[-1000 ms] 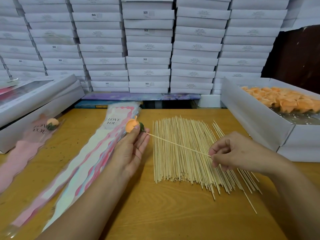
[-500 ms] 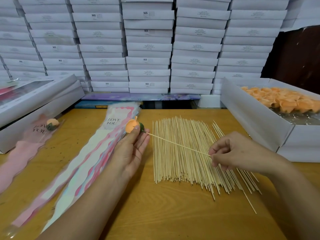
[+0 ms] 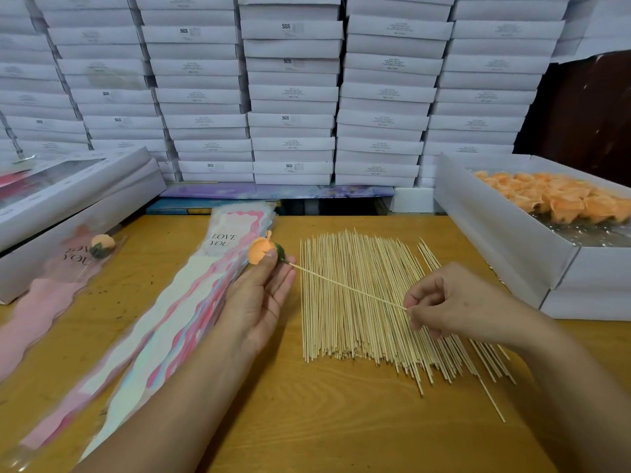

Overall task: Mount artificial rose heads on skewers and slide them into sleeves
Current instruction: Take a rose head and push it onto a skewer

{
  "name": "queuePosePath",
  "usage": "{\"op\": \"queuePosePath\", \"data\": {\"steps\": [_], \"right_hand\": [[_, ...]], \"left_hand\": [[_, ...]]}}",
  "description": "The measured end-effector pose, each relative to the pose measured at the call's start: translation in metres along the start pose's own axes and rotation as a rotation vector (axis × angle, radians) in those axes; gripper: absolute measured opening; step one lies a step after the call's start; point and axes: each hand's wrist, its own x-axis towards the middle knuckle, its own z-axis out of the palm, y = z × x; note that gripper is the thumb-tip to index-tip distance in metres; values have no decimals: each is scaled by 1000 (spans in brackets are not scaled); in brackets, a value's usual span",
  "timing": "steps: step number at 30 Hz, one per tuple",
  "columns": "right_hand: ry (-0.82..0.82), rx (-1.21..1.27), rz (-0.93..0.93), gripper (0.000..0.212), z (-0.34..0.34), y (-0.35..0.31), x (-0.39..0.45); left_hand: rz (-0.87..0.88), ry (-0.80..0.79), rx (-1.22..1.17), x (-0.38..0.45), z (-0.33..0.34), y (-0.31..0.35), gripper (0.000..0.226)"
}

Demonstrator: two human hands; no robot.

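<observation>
Your readable text | "LOVE YOU" on top sleeve point(image 3: 223, 240) of stack, 11 o'clock of your left hand point(image 3: 254, 302) | "YOU" on pink sleeve point(image 3: 73, 257), 9 o'clock | "SGS" on stacked white boxes point(image 3: 286, 26), 12 o'clock | other box labels too small to read

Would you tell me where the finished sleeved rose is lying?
In the head view, the sleeved rose lies far left on the table, against the white boxes.

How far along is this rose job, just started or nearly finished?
Early on, it seems. Done: one sleeved rose lies at the far left. In hand: the left hand holds a rose head while the right hand pinches the skewer stuck into its green base; it is not yet sleeved. Left: a box of rose heads, a big skewer pile and a stack of empty sleeves.
</observation>
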Motion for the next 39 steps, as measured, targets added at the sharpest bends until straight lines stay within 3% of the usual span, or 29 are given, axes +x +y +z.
{"op": "queuePosePath", "data": {"steps": [5,13,26,31,39], "right_hand": [[60,-28,-14,11,9,3,7],[326,-121,-54,13,18,8,14],[207,-274,-110,34,25,20,21],[323,-137,-115,14,28,18,24],[382,-218,-125,20,29,16,21]], "left_hand": [[-2,7,-25,2,-1,2,21],[7,2,-47,4,-1,4,12],[-16,4,-44,3,-2,0,15],[6,25,-64,5,-2,-1,14],[7,15,-84,5,-3,-3,17]]}}
